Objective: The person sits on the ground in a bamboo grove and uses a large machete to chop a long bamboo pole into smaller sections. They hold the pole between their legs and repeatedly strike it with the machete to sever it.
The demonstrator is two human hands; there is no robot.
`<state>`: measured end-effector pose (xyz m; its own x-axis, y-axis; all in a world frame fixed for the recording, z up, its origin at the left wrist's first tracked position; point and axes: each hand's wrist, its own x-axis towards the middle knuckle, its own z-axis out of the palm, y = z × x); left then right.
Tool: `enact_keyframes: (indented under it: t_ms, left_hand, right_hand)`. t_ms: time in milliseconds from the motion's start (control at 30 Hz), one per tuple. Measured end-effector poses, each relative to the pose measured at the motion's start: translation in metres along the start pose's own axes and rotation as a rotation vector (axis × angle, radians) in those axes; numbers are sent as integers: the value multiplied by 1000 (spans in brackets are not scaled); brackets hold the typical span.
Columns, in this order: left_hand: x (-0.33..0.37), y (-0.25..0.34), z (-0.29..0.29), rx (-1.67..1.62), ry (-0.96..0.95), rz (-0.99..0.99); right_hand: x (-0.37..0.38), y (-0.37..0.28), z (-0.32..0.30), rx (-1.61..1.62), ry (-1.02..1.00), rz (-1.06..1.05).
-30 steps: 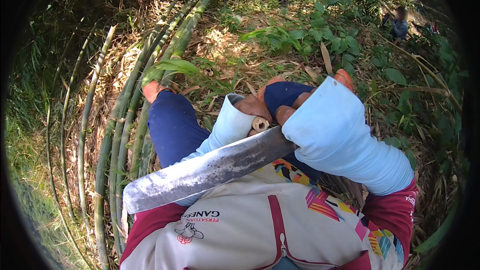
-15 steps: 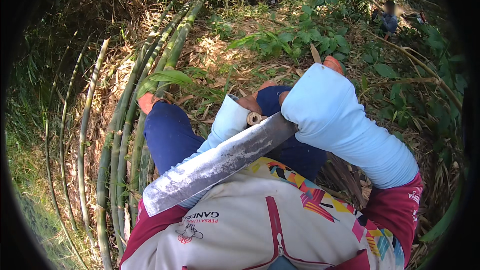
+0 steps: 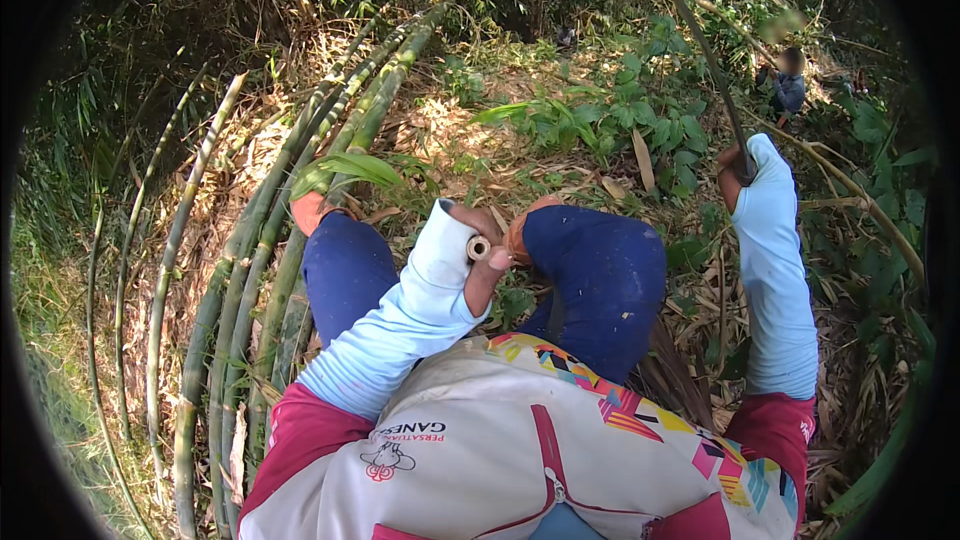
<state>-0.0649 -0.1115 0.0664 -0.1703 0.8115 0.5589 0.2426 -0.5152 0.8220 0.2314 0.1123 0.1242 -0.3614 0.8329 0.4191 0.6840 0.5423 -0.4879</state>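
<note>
My left hand (image 3: 484, 285) is closed around a short hollow bamboo piece (image 3: 478, 248), its round cut end turned up toward me, in front of my knees. Off to the right, my right hand (image 3: 733, 183) grips a machete (image 3: 708, 45). The machete's long dark blade points up and away, seen nearly edge-on, and its handle is mostly hidden in my fist. Light blue sleeves cover both forearms. The hands are well apart, and the blade does not touch the bamboo piece.
Several long green bamboo poles (image 3: 262, 210) lie along my left side. Leafy plants (image 3: 610, 105) grow ahead, over dry fallen leaves (image 3: 430, 120). A thin branch (image 3: 850, 175) crosses at the right. Another person (image 3: 788, 88) is at the far right.
The machete has swung from across my lap up and out to the right with my right hand. My left hand, still holding the bamboo piece, now shows more fully.
</note>
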Motion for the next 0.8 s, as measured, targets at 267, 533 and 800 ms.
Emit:
enact_keyframes:
  t_ms: [267, 533, 800]
  left_hand:
    - [9, 9, 6, -168, 7, -51]
    - [-4, -10, 1, -118, -24, -47]
    - [2, -2, 11, 19, -77, -12]
  right_hand:
    - [-34, -109, 16, 106, -197, -355]
    - [-51, -157, 31, -159, -320, -788]
    - [-58, -153, 38, -76, -235, -827]
